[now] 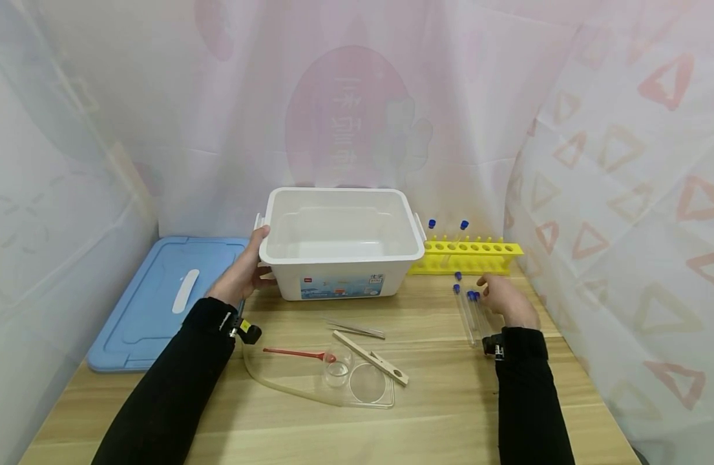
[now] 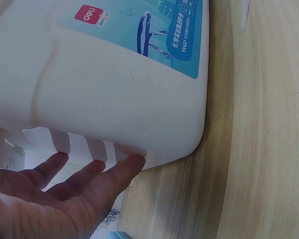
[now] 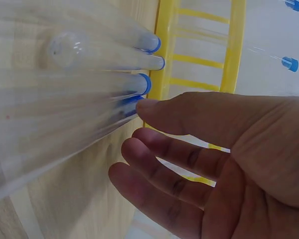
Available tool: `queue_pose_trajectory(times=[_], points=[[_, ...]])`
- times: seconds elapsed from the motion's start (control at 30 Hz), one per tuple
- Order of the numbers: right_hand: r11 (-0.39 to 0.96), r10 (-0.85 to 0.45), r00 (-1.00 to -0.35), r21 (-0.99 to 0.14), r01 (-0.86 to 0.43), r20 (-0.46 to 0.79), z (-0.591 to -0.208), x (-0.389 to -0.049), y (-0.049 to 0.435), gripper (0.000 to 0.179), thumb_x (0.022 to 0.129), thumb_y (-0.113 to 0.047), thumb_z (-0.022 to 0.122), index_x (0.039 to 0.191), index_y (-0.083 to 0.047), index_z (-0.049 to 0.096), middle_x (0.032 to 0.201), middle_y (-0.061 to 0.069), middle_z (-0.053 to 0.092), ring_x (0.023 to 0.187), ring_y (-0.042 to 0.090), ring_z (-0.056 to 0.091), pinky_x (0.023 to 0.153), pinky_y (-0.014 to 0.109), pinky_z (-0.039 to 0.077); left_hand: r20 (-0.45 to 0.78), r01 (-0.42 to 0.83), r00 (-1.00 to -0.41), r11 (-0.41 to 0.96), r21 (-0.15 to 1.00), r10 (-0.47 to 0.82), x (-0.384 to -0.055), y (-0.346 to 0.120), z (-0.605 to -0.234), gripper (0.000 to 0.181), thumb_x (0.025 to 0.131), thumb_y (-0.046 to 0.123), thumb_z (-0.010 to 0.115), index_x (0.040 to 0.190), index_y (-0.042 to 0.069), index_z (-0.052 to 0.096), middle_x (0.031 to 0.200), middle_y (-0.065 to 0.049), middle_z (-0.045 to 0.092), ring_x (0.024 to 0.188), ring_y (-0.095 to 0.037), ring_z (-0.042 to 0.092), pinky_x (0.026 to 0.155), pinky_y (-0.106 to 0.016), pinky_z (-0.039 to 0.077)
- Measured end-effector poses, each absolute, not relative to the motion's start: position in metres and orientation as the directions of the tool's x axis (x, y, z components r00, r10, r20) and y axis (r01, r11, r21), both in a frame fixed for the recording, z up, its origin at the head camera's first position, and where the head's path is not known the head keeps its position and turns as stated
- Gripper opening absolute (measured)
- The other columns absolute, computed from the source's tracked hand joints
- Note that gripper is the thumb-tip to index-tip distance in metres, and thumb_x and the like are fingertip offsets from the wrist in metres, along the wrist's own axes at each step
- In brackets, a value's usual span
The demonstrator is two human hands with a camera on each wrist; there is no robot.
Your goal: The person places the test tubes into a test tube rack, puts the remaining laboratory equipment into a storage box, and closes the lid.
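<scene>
Left of centre, the left hand (image 1: 242, 272), fingers straight, seemingly steadied the white bin (image 1: 342, 268). At right, the right hand (image 1: 508, 300) hung beside capped tubes (image 1: 465, 318), loose fingers gripping nothing.

Reaches forward with left arm (image 1: 185, 368) and right arm (image 1: 525, 387) set well apart, both in black sleeves (image 1: 159, 407).
Slants the left arm inward from the lower left, with the left hand (image 1: 240, 274) extended in line with it, thumb above the other fingers (image 2: 117, 180), those nearly straight and slightly spread in the left wrist view. Points the right arm almost straight ahead, with the right hand (image 1: 508, 301) angled inward, toward the left. Shows the right thumb (image 3: 189, 113) stretched out above three loosely bent fingers in the right wrist view, their tips apart from one another and from the thumb.
</scene>
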State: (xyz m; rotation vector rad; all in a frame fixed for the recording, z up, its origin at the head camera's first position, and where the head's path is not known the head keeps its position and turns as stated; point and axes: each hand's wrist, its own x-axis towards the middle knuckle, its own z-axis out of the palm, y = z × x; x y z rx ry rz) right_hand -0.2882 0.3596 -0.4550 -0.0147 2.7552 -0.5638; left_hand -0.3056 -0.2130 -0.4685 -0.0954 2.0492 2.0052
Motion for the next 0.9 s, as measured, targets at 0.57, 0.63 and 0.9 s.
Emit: queue_pose_trajectory(times=[0.57, 0.63, 0.9], points=[[0.939, -0.035, -0.937, -0.332, 0.089, -0.348, -0.4652, -0.2895, 0.3619, 0.041, 0.111, -0.007, 0.072, 0.145, 0.011, 0.06, 0.124, 0.028, 0.076, 0.097, 0.032, 0.071, 0.083, 0.042, 0.06, -0.227, -0.223, -0.962, 0.042, 0.974, 0.152, -0.3041, -0.2141, -0.4703, 0.105, 0.111, 0.091, 0.03, 0.19, 0.021, 0.016, 0.19, -0.032, 0.017, 0.177, -0.063, 0.025, 0.134, -0.084, 0.038], [0.935, -0.037, -0.938, -0.343, 0.09, -0.345, -0.4652, -0.2893, 0.3619, 0.041, 0.111, -0.007, 0.072, 0.145, 0.012, 0.06, 0.124, 0.029, 0.076, 0.097, 0.032, 0.07, 0.083, 0.042, 0.06, -0.23, -0.227, -0.961, 0.041, 0.973, 0.151, -0.3043, -0.2141, -0.4699, 0.105, 0.112, 0.09, 0.03, 0.19, 0.021, 0.016, 0.19, -0.032, 0.017, 0.178, -0.063, 0.025, 0.134, -0.084, 0.038], [0.915, -0.022, -0.949, -0.39, 0.107, -0.314, -0.4595, -0.2913, 0.3647, 0.041, 0.113, -0.004, 0.066, 0.151, 0.01, 0.058, 0.132, 0.032, 0.072, 0.105, 0.037, 0.069, 0.088, 0.048, 0.061, -0.229, -0.227, -0.962, 0.029, 0.973, 0.151, -0.3042, -0.2142, -0.4684, 0.104, 0.112, 0.089, 0.029, 0.19, 0.021, 0.015, 0.189, -0.033, 0.018, 0.177, -0.063, 0.027, 0.134, -0.083, 0.039]])
